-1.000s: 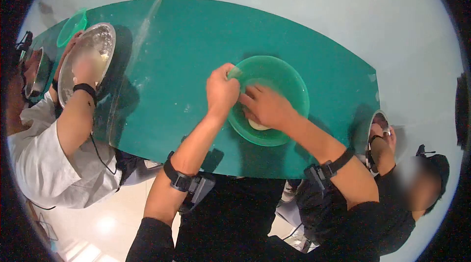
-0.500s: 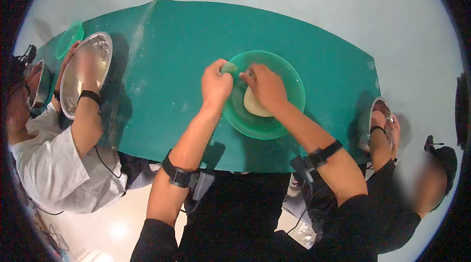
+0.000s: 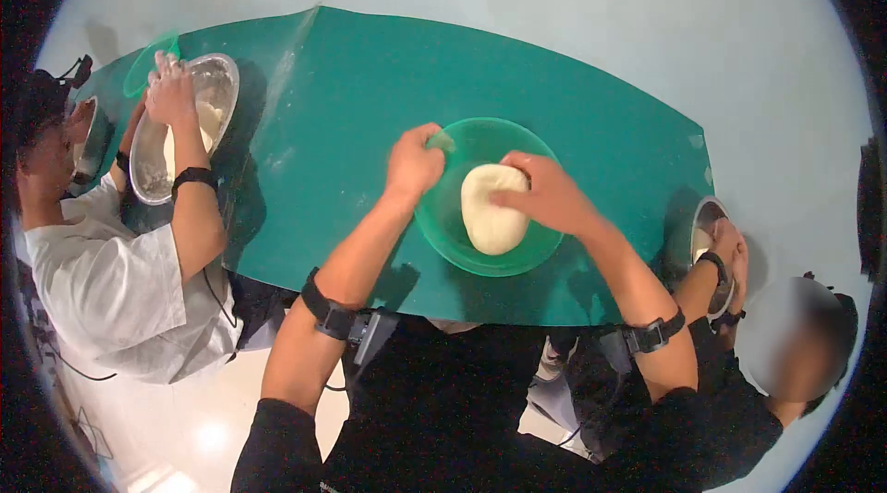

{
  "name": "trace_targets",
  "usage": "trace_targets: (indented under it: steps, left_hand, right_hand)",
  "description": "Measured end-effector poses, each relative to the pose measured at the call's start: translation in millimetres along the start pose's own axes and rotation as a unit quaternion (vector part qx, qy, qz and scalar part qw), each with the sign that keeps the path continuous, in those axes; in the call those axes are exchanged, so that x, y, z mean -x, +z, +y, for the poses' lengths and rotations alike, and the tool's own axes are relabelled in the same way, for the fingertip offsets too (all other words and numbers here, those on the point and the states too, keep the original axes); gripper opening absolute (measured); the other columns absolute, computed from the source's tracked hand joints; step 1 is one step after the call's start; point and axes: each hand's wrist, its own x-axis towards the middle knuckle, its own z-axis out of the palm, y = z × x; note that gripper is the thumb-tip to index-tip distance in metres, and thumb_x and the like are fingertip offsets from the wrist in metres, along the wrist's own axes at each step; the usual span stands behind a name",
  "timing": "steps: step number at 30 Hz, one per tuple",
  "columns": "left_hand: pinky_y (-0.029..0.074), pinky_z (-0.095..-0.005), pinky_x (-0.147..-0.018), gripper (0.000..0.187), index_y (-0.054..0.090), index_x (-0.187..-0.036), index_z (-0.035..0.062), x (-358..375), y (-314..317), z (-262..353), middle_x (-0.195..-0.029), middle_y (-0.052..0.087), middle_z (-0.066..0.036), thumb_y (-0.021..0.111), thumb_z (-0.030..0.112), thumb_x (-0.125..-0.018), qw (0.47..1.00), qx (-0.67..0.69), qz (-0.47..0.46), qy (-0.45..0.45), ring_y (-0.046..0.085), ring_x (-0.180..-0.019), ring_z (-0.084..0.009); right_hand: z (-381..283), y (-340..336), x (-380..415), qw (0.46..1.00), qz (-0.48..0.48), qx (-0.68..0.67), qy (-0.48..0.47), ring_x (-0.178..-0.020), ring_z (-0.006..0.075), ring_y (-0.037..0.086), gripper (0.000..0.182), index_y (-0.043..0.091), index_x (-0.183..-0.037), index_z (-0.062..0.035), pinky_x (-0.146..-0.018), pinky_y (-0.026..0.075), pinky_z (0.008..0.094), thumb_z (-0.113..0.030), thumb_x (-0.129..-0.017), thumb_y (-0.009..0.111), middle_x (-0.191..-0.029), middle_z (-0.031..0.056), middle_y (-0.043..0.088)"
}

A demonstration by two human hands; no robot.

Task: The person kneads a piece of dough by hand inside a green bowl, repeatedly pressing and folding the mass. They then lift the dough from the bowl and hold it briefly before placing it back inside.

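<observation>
A translucent green bowl [image 3: 437, 232] stands on the green table. My left hand [image 3: 416, 161] is closed on the bowl's left rim, thumb and fingers pinching it. Inside the bowl lies a smooth, pale lump of dough [image 3: 492, 223]. My right hand [image 3: 548, 195] grips the dough's upper right side, its thumb pressed across the top and its fingers round the far edge.
At the left, a person in a white shirt has hands at a metal bowl [image 3: 146, 181] holding pale dough, near another green bowl [image 3: 137, 77]. A further metal bowl [image 3: 90, 153] is beyond. At the right, another person works in a metal bowl [image 3: 699, 216].
My right hand has moved right and off the top of the dough, now gripping its side. More of the dough shows. The left person's hand has risen toward the metal bowl's far rim.
</observation>
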Motion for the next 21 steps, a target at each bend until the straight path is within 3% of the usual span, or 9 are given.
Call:
trace_targets:
  steps: [2,5,8,11,14,15,18,21]
  left_hand:
    - [0.054,-0.0437,-0.077,0.03,0.074,-0.097,0.0044,4.7,3.6,7.6,-0.091,0.073,-0.02,0.054,0.0,-0.076,0.999,-0.027,0.022,0.038,0.071,-0.084,-0.0381]
    - [0.054,-0.0435,-0.078,0.03,0.074,-0.097,0.0041,6.9,7.7,6.4,-0.09,0.073,-0.021,0.054,0.0,-0.076,0.999,-0.017,0.016,0.028,0.071,-0.084,-0.0385]
    - [0.054,-0.0438,-0.079,0.029,0.073,-0.097,0.0042,15.0,8.8,12.2,-0.089,0.073,-0.021,0.053,0.0,-0.076,0.996,-0.046,0.059,0.051,0.071,-0.086,-0.0396]
    - [0.055,-0.0444,-0.081,0.03,0.073,-0.097,0.0051,16.4,9.8,20.6,-0.091,0.073,-0.022,0.053,0.001,-0.076,0.999,-0.027,0.035,0.025,0.071,-0.09,-0.0411]
    - [0.055,-0.0448,-0.082,0.031,0.074,-0.098,0.0064,10.3,13.6,11.1,-0.094,0.074,-0.022,0.053,0.001,-0.076,0.997,-0.043,0.039,0.042,0.071,-0.092,-0.0421]
    - [0.055,-0.0448,-0.082,0.031,0.074,-0.099,0.0065,11.3,14.1,12.2,-0.094,0.074,-0.022,0.053,0.001,-0.076,0.998,-0.041,0.044,0.036,0.071,-0.093,-0.0422]
    - [0.055,-0.045,-0.082,0.032,0.074,-0.099,0.0065,13.2,15.6,17.1,-0.095,0.074,-0.022,0.053,0.002,-0.076,0.998,-0.04,0.049,0.029,0.071,-0.093,-0.0423]
    - [0.055,-0.0451,-0.081,0.032,0.074,-0.099,0.0059,14.0,20.7,23.9,-0.094,0.074,-0.023,0.053,0.002,-0.076,0.996,-0.043,0.052,0.05,0.071,-0.091,-0.0419]
  right_hand:
    - [25.0,9.4,-9.5,0.997,0.026,-0.066,0.021,-0.094,0.0217,0.071,0.045,0.07,-0.117,-0.0007,-0.086,0.055,0.038,-0.031,-0.085,0.081,-0.101,0.0105,0.074]
    - [63.5,26.4,-21.1,0.996,0.071,-0.024,-0.056,-0.097,0.0208,0.07,0.043,0.072,-0.109,0.0003,-0.088,0.055,0.0371,-0.04,-0.093,0.075,-0.1,0.0096,0.074]
    - [45.7,13.6,-34.6,0.973,-0.014,-0.15,0.175,-0.086,0.0223,0.071,0.052,0.075,-0.108,-0.002,-0.08,0.056,0.038,-0.052,-0.096,0.068,-0.094,0.011,0.075]
    - [58.2,25.0,-42.7,0.987,0.018,-0.117,0.106,-0.083,0.0197,0.069,0.058,0.076,-0.104,-0.0041,-0.075,0.054,0.0368,-0.059,-0.1,0.06,-0.091,0.0097,0.075]
    - [60.2,42.0,-39.4,0.98,0.002,-0.146,0.133,-0.078,0.0136,0.058,0.052,0.069,-0.095,-0.005,-0.073,0.048,0.0318,-0.056,-0.102,0.06,-0.086,0.0006,0.064]
    - [56.6,46.5,-38.0,0.987,0.034,-0.113,0.112,-0.085,0.0149,0.063,0.053,0.071,-0.098,-0.0038,-0.077,0.051,0.0319,-0.055,-0.102,0.061,-0.092,0.0026,0.068]
    - [46.5,41.6,-23.1,0.947,-0.022,-0.289,0.138,-0.1,0.0165,0.068,0.051,0.073,-0.109,0.0001,-0.088,0.054,0.0327,-0.049,-0.104,0.061,-0.104,0.0074,0.074]
    - [23.8,20.8,14.5,0.845,-0.051,-0.516,0.128,-0.112,0.0191,0.068,0.048,0.072,-0.119,0.0043,-0.099,0.053,0.0334,-0.04,-0.106,0.059,-0.115,0.0135,0.075]
